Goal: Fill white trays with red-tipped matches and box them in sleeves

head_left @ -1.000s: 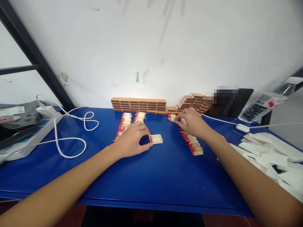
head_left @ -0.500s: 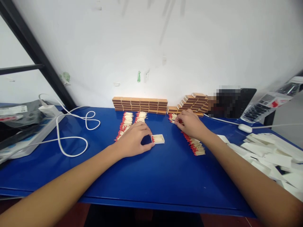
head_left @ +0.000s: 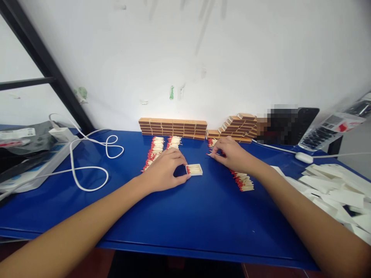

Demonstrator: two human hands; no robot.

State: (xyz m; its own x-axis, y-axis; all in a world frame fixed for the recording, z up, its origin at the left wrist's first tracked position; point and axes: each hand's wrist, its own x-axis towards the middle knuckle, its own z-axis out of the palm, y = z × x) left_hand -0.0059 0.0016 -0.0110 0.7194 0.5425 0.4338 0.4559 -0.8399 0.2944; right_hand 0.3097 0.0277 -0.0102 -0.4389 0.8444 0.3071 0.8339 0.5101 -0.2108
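Note:
My left hand [head_left: 166, 170] lies on the table with thumb and fingers gripping the left end of a small white matchbox tray [head_left: 202, 173]. Several red-headed matches [head_left: 194, 169] lie side by side in that tray. To the right, my right hand [head_left: 232, 155] pinches a match [head_left: 209, 155], its red head pointing left. Beneath and beside this hand runs a row of loose matches [head_left: 243, 181], partly hidden by it. Two more rows of matches, a left one [head_left: 155, 150] and a second one [head_left: 174, 142], lie behind my left hand.
Stacked matchboxes [head_left: 174, 127] stand against the wall, with a stepped stack [head_left: 239, 126] farther right. Many white paper-like trays [head_left: 333, 189] are heaped at the right, near a plastic bottle [head_left: 330, 129] and a dark phone [head_left: 307, 119]. White cables [head_left: 107, 175] and a power strip [head_left: 43, 173] lie left.
My right hand has drawn slightly toward me from the row, and a match now shows between its fingertips. My left hand keeps its hold on the tray. The view has shifted slightly.

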